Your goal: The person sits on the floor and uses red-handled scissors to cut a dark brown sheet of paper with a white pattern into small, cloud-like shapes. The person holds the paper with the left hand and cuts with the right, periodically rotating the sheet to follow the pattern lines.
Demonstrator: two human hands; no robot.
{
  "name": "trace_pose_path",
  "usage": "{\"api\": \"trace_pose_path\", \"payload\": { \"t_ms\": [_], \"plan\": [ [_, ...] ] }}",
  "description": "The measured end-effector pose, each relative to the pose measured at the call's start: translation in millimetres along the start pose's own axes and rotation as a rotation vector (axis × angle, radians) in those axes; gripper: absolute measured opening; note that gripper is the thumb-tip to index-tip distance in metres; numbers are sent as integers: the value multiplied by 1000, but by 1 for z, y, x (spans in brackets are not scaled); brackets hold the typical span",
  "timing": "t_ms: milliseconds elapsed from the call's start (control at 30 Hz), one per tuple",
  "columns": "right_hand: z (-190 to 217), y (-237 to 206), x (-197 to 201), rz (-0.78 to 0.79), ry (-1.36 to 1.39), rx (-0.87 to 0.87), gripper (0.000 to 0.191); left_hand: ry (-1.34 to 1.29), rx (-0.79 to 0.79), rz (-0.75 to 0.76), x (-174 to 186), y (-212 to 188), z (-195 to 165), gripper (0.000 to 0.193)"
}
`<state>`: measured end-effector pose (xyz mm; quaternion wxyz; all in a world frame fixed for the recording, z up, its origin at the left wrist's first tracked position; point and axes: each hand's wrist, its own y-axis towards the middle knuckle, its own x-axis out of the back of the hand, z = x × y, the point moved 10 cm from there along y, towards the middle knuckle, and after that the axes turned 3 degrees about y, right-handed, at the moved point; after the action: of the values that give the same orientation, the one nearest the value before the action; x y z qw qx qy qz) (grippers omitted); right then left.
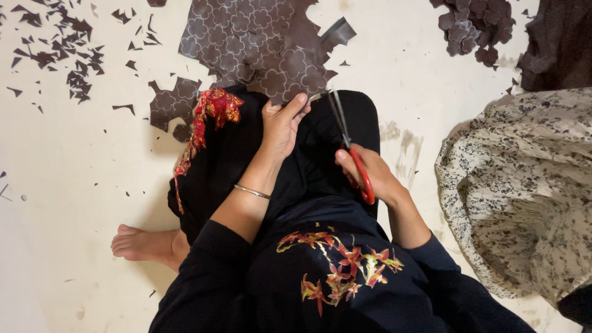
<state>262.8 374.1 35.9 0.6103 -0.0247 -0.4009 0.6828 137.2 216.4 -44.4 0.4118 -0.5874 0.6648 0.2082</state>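
Observation:
My left hand [282, 126] grips the near edge of a large dark brown sheet [256, 43] stamped with a flower-like pattern, which lies across my lap and the floor. My right hand [370, 174] holds red-handled scissors [350, 145]. Their blades point away from me towards the sheet's cut edge, just right of my left thumb. A thin metal bangle [251, 192] sits on my left wrist. I wear black clothing with red and gold embroidery [336, 268].
A pile of cut-out brown flower shapes [476, 28] lies at the top right. Small brown offcuts [58, 46] are scattered at the top left. A speckled cream cloth [524, 185] covers the right side. My bare foot [145, 243] rests on the pale floor.

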Motion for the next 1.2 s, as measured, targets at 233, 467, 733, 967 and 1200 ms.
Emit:
{"api": "trace_pose_path", "payload": {
  "t_ms": [233, 467, 733, 967, 1200],
  "plan": [
    [23, 8, -21, 10, -159, 157, 55, -33, -33, -14, 2, 0, -9, 13],
    [23, 21, -32, -96, -133, 306, 48, -2, -15, -11, 5, 2, -8, 12],
    [17, 31, -39, -90, -63, 298, 46, -6, -35, -2, 5, 1, -13, 12],
    [42, 29, -36, -18, 12, 465, 44, 207, -124, -102, -14, -15, -38, 10],
    [86, 6, -24, 105, 116, 624, 81, 289, -222, -94, -63, -53, -69, 14]
  ]
}}
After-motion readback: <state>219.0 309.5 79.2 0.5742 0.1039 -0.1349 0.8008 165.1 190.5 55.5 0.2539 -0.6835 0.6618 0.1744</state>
